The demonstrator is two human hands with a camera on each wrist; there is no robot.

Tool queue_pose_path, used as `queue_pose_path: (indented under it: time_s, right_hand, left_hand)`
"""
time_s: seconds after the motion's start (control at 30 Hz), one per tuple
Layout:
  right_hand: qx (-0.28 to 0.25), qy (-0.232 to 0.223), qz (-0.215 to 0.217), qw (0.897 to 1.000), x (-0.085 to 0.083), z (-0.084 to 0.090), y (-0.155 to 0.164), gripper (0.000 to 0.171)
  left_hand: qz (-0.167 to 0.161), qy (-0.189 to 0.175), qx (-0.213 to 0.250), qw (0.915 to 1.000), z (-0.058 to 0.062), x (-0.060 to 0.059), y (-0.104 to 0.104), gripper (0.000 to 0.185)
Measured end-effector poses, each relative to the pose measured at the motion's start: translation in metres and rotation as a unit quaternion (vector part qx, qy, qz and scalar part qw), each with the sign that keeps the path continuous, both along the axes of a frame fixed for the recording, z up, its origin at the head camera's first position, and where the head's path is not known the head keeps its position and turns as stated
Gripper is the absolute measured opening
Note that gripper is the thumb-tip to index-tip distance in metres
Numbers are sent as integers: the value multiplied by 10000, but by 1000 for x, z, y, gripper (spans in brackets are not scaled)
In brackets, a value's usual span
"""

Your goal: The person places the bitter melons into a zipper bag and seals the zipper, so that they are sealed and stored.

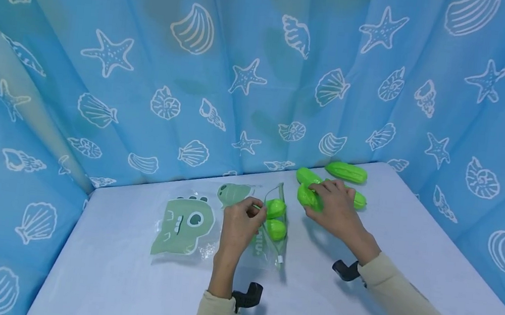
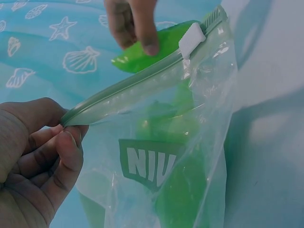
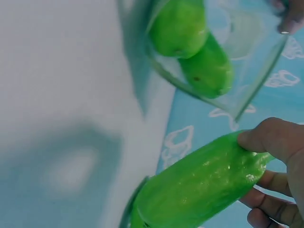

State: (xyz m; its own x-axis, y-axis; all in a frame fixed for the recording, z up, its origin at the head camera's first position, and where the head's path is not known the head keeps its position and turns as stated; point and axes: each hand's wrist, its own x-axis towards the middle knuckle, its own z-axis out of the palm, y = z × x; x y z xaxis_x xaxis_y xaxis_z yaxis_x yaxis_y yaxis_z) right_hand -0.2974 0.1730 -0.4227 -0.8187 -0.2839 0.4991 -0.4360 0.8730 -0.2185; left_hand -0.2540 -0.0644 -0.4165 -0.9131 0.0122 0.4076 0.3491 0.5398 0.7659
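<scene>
Green cucumber (image 3: 199,183) gripped in right hand (image 1: 336,208), left hand (image 1: 239,224) pinching half-hidden bag (image 2: 185,142).

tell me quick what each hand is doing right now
Left hand: pinching the zip bag at its rim.
Right hand: gripping a green toy cucumber.

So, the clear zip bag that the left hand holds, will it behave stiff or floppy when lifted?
Probably floppy: the zip bag is thin film that wrinkles and sags below its zip strip. The left hand pinches only one end, so the mouth may droop. Two green toys inside likely weigh the bottom down.
</scene>
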Motion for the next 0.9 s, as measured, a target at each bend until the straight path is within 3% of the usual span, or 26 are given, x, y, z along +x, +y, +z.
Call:
queue_pose_path:
  time_s: [0.2,0.43,0.63,0.73,0.9]
  right_hand:
    - [-371,150,91,9992,5,5,5,47]
    - [-1246,-461,39,9911,15,8,11,45]
    - [-2007,-1146,-132,9728,18,12,13,53]
    - [-2386,-1527,-201,9588,21,12,12,62]
    - [-2951,-1801,-95,9383,23,4,9,60]
  left_hand:
    - [-2,42,13,10000,3,-3,-1,10]
    - [-39,-94,84,9999,0,0,-1,11]
    - [17,-25,74,10000,0,1,-2,10]
    - [34,-15,54,10000,1,1,-2,10]
    - [48,-10,25,10000,0,1,-1,10]
